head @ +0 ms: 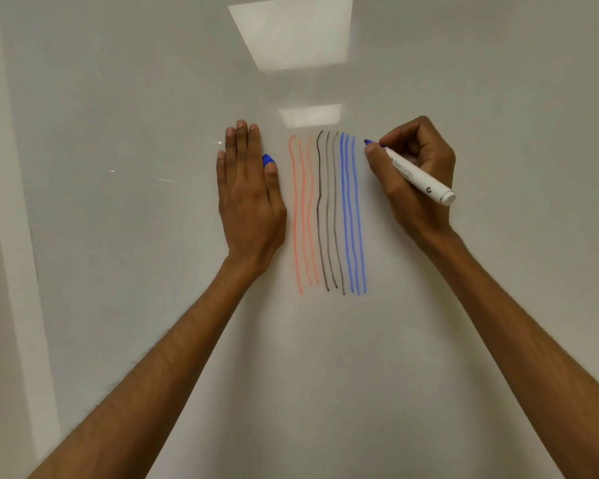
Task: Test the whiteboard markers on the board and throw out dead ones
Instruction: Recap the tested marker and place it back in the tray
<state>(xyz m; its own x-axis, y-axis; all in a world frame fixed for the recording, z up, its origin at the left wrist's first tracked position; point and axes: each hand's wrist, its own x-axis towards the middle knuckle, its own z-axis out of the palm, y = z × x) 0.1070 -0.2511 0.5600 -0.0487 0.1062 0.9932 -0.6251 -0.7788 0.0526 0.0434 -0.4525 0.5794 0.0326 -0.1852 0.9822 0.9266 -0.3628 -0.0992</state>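
Note:
A glossy whiteboard [153,236] fills the view. On it run three faint red lines [301,216], three black lines [327,216] and three blue lines [351,216], all roughly vertical. My right hand [412,174] grips a white-barrelled blue marker [419,179], whose blue tip [367,142] is at the board just right of the top of the blue lines. My left hand [249,195] lies flat on the board left of the red lines, fingers up, with the blue cap [267,160] pinched between thumb and palm.
Ceiling light reflections [291,32] show on the board above the lines. A pale vertical band [11,219] runs down the left side of the view.

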